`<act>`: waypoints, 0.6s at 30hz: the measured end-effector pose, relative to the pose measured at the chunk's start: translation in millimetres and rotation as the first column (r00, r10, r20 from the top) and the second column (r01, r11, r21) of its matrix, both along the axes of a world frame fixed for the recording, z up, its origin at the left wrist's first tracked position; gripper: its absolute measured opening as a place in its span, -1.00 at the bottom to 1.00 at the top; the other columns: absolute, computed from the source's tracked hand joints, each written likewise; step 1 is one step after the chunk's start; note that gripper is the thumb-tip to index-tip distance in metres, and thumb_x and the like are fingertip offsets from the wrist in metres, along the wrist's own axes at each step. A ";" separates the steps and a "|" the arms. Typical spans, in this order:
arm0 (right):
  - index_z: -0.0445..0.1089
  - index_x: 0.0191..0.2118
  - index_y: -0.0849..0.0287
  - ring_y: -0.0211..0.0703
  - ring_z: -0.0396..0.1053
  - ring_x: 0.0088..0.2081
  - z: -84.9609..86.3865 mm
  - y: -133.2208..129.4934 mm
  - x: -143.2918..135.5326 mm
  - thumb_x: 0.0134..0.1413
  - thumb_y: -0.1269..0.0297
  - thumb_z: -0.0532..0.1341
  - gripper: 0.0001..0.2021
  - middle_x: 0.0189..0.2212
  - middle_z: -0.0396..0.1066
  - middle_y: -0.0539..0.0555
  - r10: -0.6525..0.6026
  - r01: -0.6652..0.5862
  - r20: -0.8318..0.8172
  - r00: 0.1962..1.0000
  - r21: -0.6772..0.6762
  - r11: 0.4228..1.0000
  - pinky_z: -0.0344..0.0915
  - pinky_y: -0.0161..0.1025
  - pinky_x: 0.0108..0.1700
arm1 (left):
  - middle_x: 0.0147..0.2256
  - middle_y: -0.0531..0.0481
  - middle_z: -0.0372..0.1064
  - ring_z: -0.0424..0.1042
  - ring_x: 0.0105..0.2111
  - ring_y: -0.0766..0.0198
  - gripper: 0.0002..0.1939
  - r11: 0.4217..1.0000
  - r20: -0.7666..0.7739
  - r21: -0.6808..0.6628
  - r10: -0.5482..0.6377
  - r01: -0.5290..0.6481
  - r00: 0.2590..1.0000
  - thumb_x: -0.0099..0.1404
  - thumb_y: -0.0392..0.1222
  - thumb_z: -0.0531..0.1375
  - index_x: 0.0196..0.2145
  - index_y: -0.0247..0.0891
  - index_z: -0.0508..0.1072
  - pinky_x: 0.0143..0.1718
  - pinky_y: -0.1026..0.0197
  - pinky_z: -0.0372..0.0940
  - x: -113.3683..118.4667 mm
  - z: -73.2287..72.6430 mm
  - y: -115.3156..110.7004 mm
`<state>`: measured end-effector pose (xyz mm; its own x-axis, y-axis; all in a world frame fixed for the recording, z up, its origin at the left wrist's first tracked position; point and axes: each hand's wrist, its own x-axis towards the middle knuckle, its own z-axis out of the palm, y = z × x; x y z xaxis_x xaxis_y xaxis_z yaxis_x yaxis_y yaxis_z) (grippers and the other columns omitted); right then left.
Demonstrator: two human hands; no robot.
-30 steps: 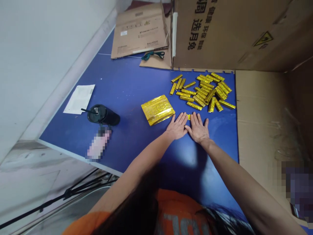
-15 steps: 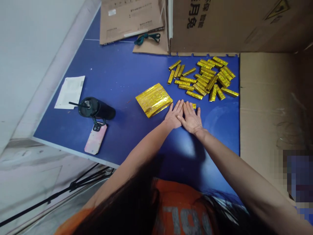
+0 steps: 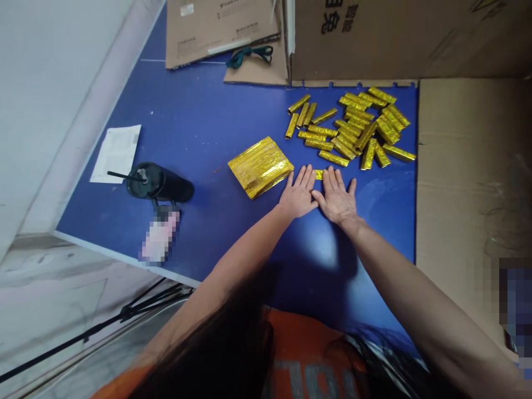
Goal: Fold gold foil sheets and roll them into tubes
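My left hand (image 3: 298,191) lies flat with fingers stretched, pressing down near the right corner of a stack of gold foil sheets (image 3: 261,166). Beside it my right hand (image 3: 338,195) is flat too, fingers spread, its thumb close to the left hand's. A gold foil strip (image 3: 320,174) shows between the fingertips of both hands; the rest of it is hidden under them. Beyond the hands lies a loose pile of folded gold foil rolls (image 3: 348,128), some looking hollow at the ends.
A dark tumbler with a straw (image 3: 160,183) stands at the left, by a blurred pinkish phone (image 3: 160,237) and a white paper (image 3: 115,154). Cardboard (image 3: 220,33) with a teal cord (image 3: 249,55) lies at the back; a large carton (image 3: 374,44) borders the blue table (image 3: 208,233).
My right hand has slid a little to the right, away from the left hand, uncovering more of the strip's middle. The left hand stays nearly in place. The view has shifted slightly.
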<state>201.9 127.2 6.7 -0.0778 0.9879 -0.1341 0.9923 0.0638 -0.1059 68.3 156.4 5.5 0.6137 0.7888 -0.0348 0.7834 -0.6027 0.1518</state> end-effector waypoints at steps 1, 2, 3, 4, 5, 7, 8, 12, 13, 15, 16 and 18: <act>-0.29 0.21 0.34 0.02 -0.39 0.20 -0.1 3.8 0.3 0.15 0.07 -0.32 -0.41 0.22 -0.33 0.17 0.000 0.000 -0.004 1.000 -0.009 1.000 -0.36 0.25 0.07 | 0.19 -0.22 -0.37 -0.40 0.17 0.04 -0.31 1.000 -0.002 -0.003 0.007 -0.007 1.000 0.19 -0.01 -0.12 0.16 -0.48 -0.19 0.10 -0.07 -0.40 0.5 0.1 2.8; -0.29 0.21 0.34 0.03 -0.39 0.20 -0.3 7.6 0.8 0.14 0.07 -0.32 -0.41 0.22 -0.33 0.16 0.003 -0.003 -0.011 1.000 -0.014 1.000 -0.36 0.26 0.07 | 0.19 -0.22 -0.36 -0.40 0.17 0.04 -0.31 1.000 -0.003 -0.007 0.011 -0.011 1.000 0.20 0.00 -0.12 0.16 -0.48 -0.19 0.10 -0.07 -0.40 1.0 0.2 5.7; -0.29 0.21 0.34 0.04 -0.39 0.20 -0.6 11.1 1.4 0.14 0.06 -0.32 -0.41 0.22 -0.33 0.16 0.007 -0.008 -0.019 1.000 -0.015 1.000 -0.36 0.26 0.06 | 0.19 -0.22 -0.36 -0.39 0.17 0.03 -0.31 1.000 -0.004 -0.010 0.014 -0.014 1.000 0.19 0.00 -0.12 0.16 -0.48 -0.19 0.10 -0.08 -0.40 1.4 0.2 8.6; -0.30 0.21 0.33 0.04 -0.39 0.20 -1.0 14.1 2.2 0.14 0.06 -0.32 -0.41 0.22 -0.33 0.16 0.011 -0.011 -0.027 1.000 -0.011 1.000 -0.36 0.27 0.06 | 0.19 -0.22 -0.36 -0.39 0.17 0.03 -0.31 1.000 -0.005 -0.011 0.016 -0.016 1.000 0.19 0.01 -0.12 0.16 -0.48 -0.19 0.10 -0.08 -0.40 1.7 0.3 11.2; -0.30 0.21 0.33 0.05 -0.39 0.20 -1.6 16.6 3.0 0.14 0.05 -0.32 -0.40 0.22 -0.33 0.16 0.013 -0.013 -0.032 0.999 -0.005 1.000 -0.37 0.27 0.06 | 0.19 -0.22 -0.36 -0.39 0.17 0.04 -0.31 1.000 -0.006 -0.012 0.014 -0.014 1.000 0.19 0.01 -0.12 0.16 -0.48 -0.19 0.10 -0.08 -0.40 1.9 0.3 13.5; -0.29 0.21 0.34 0.04 -0.40 0.20 -2.9 20.6 4.6 0.13 0.03 -0.32 -0.39 0.22 -0.32 0.16 0.015 -0.015 -0.035 0.999 0.008 1.000 -0.37 0.27 0.06 | 0.19 -0.21 -0.36 -0.39 0.17 0.05 -0.29 1.000 -0.004 -0.010 0.005 -0.005 1.000 0.19 0.04 -0.11 0.16 -0.47 -0.19 0.10 -0.08 -0.40 2.2 0.2 17.3; -0.29 0.21 0.34 0.04 -0.39 0.20 -3.4 22.4 5.5 0.13 0.01 -0.32 -0.38 0.22 -0.32 0.16 0.018 -0.018 -0.035 0.999 0.013 1.000 -0.37 0.26 0.06 | 0.19 -0.21 -0.37 -0.39 0.17 0.05 -0.28 1.000 -0.004 -0.009 0.001 -0.001 1.000 0.19 0.05 -0.11 0.17 -0.47 -0.19 0.10 -0.08 -0.40 2.5 0.1 19.2; -0.26 0.20 0.36 0.05 -0.39 0.20 -3.6 33.7 8.9 0.13 0.00 -0.32 -0.36 0.22 -0.32 0.18 0.023 -0.023 -0.048 0.999 0.012 1.000 -0.37 0.26 0.06 | 0.20 -0.21 -0.38 -0.39 0.17 0.05 -0.27 1.000 -0.014 -0.025 0.007 -0.008 1.000 0.18 0.05 -0.11 0.17 -0.46 -0.20 0.10 -0.11 -0.40 6.2 -1.1 31.3; -0.26 0.20 0.36 0.06 -0.38 0.19 -3.2 37.4 9.6 0.13 0.00 -0.32 -0.37 0.22 -0.32 0.18 0.020 -0.020 -0.054 0.998 0.007 1.000 -0.37 0.27 0.06 | 0.20 -0.20 -0.38 -0.39 0.17 0.05 -0.28 0.999 -0.018 -0.034 0.010 -0.011 1.000 0.18 0.05 -0.11 0.17 -0.46 -0.20 0.10 -0.11 -0.40 7.8 -1.4 35.4; -0.26 0.20 0.35 0.08 -0.38 0.19 -2.3 44.5 11.0 0.13 0.01 -0.33 -0.37 0.22 -0.31 0.18 0.014 -0.014 -0.062 0.998 0.001 1.000 -0.37 0.28 0.05 | 0.20 -0.19 -0.38 -0.39 0.17 0.05 -0.28 0.998 -0.028 -0.053 0.016 -0.017 0.999 0.17 0.05 -0.10 0.17 -0.46 -0.19 0.09 -0.12 -0.39 11.1 -1.8 43.4; -0.26 0.21 0.33 0.08 -0.37 0.19 -2.1 47.3 11.6 0.13 0.00 -0.33 -0.37 0.22 -0.31 0.17 0.014 -0.013 -0.062 0.998 0.005 1.000 -0.37 0.29 0.05 | 0.20 -0.19 -0.38 -0.39 0.17 0.05 -0.28 0.998 -0.032 -0.059 0.020 -0.022 0.999 0.17 0.05 -0.10 0.17 -0.46 -0.19 0.09 -0.13 -0.39 12.5 -2.0 46.6; -0.25 0.21 0.28 0.09 -0.36 0.19 -2.3 50.3 12.4 0.12 -0.02 -0.32 -0.38 0.22 -0.30 0.16 0.018 -0.017 -0.056 0.998 0.022 1.000 -0.36 0.29 0.05 | 0.20 -0.19 -0.38 -0.39 0.17 0.06 -0.28 0.998 -0.036 -0.060 0.027 -0.029 0.999 0.17 0.05 -0.10 0.17 -0.45 -0.19 0.09 -0.14 -0.38 14.5 -2.3 50.3</act>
<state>214.2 177.5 4.3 -0.1024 0.9889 -0.1078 0.9835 0.0843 -0.1603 82.9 206.8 3.2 0.5886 0.8017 -0.1038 0.8055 -0.5707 0.1595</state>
